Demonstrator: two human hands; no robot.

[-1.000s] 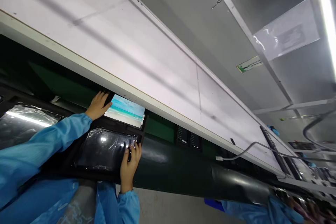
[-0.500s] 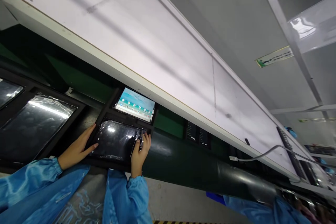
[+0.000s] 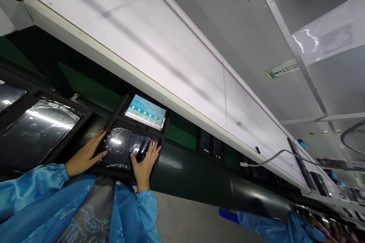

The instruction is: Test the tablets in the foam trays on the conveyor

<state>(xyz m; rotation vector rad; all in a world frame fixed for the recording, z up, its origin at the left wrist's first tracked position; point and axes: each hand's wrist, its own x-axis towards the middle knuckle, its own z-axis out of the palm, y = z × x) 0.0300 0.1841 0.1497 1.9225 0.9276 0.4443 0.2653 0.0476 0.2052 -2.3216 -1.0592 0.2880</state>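
Note:
A tablet with a dark screen [image 3: 122, 146], under shiny clear film, lies in the near part of a black tray [image 3: 134, 126]. My left hand [image 3: 85, 155] rests at the tray's left edge, thumb stretched towards the tablet and fingers apart. Over the tablet's right end, my right hand [image 3: 144, 163] lies with fingers spread, the thumb on the film. Neither hand is wrapped round anything. In the tray's far part a lit tablet [image 3: 145, 111] displays a blue home screen with app icons.
Left of me, another black tray holds a larger film-covered tablet [image 3: 42, 133]. A white shelf [image 3: 171, 57] runs diagonally above the dark green bench [image 3: 194, 171]. Farther right lie dark devices with lit text [image 3: 211, 144], a grey cable [image 3: 270, 158] and a blue-sleeved person [image 3: 265, 226].
My right thumb has moved left across the film, and the right fingers have spread more. My left hand stays at the tray's edge. The camera view has shifted slightly.

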